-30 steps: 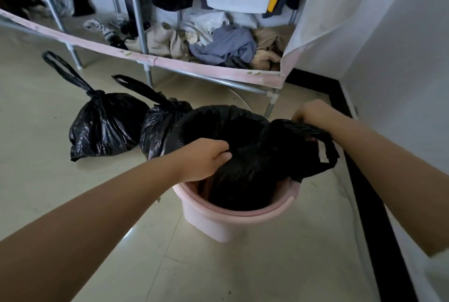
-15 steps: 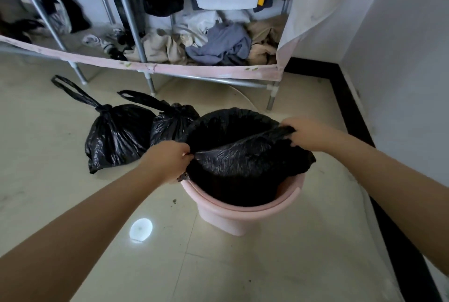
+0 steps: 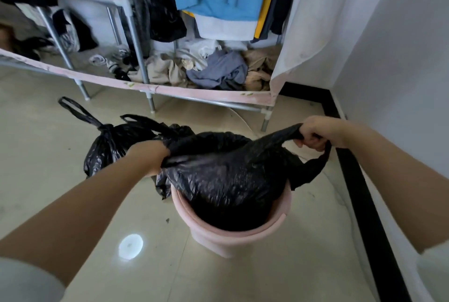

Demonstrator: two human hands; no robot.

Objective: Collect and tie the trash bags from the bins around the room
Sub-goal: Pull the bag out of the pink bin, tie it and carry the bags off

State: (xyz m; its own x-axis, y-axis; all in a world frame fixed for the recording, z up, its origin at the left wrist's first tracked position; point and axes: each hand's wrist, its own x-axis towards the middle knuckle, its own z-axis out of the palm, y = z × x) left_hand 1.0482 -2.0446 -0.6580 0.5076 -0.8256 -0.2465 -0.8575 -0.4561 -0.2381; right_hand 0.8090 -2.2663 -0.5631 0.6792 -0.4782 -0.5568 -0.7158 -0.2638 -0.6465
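Observation:
A black trash bag [image 3: 226,180] sits in a pink bin [image 3: 233,238] on the floor, its upper part pulled up above the rim. My left hand [image 3: 148,158] is shut on the bag's left handle. My right hand [image 3: 315,134] is shut on the right handle, stretched out to the right with its loop hanging below. Behind my left hand lies a tied black bag [image 3: 109,146] with its knotted handles sticking up. A second tied bag [image 3: 175,129] lies right beside it, mostly hidden.
A metal-framed wardrobe [image 3: 145,88] with hanging clothes and a heap of garments stands behind the bin. A white wall [image 3: 401,83] with a black skirting runs along the right. The floor is pale glossy tile with a bright light spot [image 3: 130,246].
Both hands have pulled the bag's handles up and apart, and the bag has risen partly out of the bin. The right hand has moved further right.

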